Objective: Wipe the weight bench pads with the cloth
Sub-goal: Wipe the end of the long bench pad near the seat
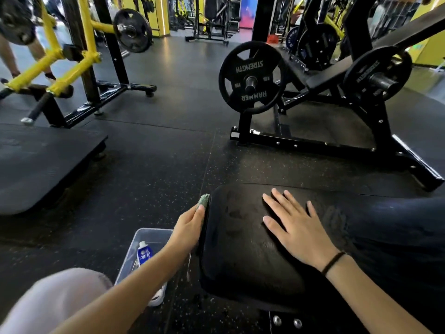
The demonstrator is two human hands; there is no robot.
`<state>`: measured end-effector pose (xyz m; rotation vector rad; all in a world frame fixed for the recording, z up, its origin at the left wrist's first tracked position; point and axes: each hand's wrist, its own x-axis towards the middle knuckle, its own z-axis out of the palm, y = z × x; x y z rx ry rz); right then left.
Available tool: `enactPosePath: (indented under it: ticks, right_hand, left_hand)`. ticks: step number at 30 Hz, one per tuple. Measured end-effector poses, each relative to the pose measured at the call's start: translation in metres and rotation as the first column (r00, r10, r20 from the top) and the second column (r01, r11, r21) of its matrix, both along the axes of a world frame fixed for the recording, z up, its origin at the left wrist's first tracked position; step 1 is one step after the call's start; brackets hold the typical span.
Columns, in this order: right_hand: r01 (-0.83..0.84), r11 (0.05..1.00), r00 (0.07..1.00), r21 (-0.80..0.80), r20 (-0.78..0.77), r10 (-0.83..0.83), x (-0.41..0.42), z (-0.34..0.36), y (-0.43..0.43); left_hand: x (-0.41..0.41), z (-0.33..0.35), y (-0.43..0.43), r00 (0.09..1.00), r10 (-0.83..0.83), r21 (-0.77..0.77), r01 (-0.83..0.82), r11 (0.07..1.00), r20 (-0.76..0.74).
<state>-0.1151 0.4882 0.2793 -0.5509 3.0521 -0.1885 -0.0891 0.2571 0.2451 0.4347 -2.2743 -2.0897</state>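
While the right hand (296,227) lay flat and open on top of the pad (240,256), fingers spread, the left hand (189,224) gripped the green cloth (204,199) and held it against the pad's left side wall, near the far corner. Only the cloth's tip showed past the fingertips. On the floor just left of the pad stood a clear bin (154,229) with a blue-and-white bottle (144,253) in it. Faint smears marked the pad's top; whether they were damp or dust could not be told. The step in hand looked to be the wiping of the pad's side edge, with the right hand steadying the pad from above. The next move would call for sideways pressure kept on the cloth as it ran along that edge, then a pass round the corner to the pad's far side.
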Motion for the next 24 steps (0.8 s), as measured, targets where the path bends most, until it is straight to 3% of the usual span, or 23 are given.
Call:
enactPosePath:
  ticks: [5, 7, 11, 14, 16, 19, 24]
  right_hand:
    - [0.036, 0.999, 0.999, 0.004, -0.005, -0.036, 0.002, -0.002, -0.003]
    - [0.042, 0.999, 0.999, -0.012, 0.013, -0.042, 0.002, 0.001, -0.003]
    - [0.064, 0.998, 0.997, 0.0, 0.051, -0.064, 0.0, 0.004, -0.005]
    - [0.072, 0.997, 0.995, -0.005, 0.075, -0.071, -0.001, 0.007, -0.005]
    - [0.072, 0.997, 0.993, -0.011, 0.091, -0.071, 0.0, 0.008, -0.005]
    - [0.075, 0.997, 0.991, -0.024, 0.109, -0.072, -0.002, 0.01, -0.004]
    - [0.089, 0.996, 0.99, -0.025, 0.116, -0.085, -0.003, 0.011, -0.005]
  left_hand:
    - [-0.07, 0.012, -0.013, 0.969, -0.224, -0.044, 0.229, 0.972, 0.103]
    - [-0.1, 0.022, -0.008, 0.915, -0.358, -0.17, 0.389, 0.906, 0.184]
    - [-0.152, 0.041, 0.028, 0.703, -0.588, -0.394, 0.711, 0.582, 0.401]
    - [-0.172, 0.054, 0.077, 0.559, -0.687, -0.45, 0.817, 0.36, 0.465]
    - [-0.181, 0.057, 0.108, 0.468, -0.735, -0.401, 0.87, 0.287, 0.49]
    - [-0.192, 0.051, 0.135, 0.318, -0.813, -0.194, 0.947, 0.255, 0.488]
    - [-0.194, 0.042, 0.108, 0.209, -0.881, -0.007, 0.974, 0.228, 0.425]
